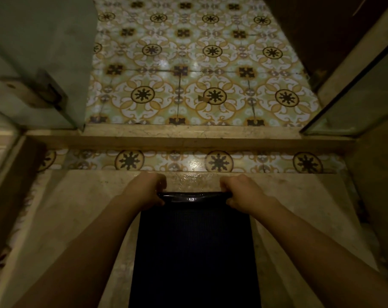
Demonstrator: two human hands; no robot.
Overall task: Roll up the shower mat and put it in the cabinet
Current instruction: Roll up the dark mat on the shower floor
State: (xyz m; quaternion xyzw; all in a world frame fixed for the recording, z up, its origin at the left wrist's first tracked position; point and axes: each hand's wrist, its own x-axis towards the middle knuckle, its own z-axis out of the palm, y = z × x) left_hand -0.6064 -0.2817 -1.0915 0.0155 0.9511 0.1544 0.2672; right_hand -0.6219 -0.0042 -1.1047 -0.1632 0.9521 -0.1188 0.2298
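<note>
Clamped on the far edge of the dark shower mat (194, 252) are both hands: the left hand (144, 192) at its left corner, the right hand (244, 193) at its right corner. That edge is curled over. The mat is laid flat on the beige stone floor (77, 218) at lower centre, below the patterned tiles (188, 74).

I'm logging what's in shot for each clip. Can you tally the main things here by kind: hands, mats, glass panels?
Hands: 2, the left hand and right hand, each with a grip on the far edge of the mat
Dark shower mat: 1
Glass panels: 2, left panel, right panel
Total: 5
</note>
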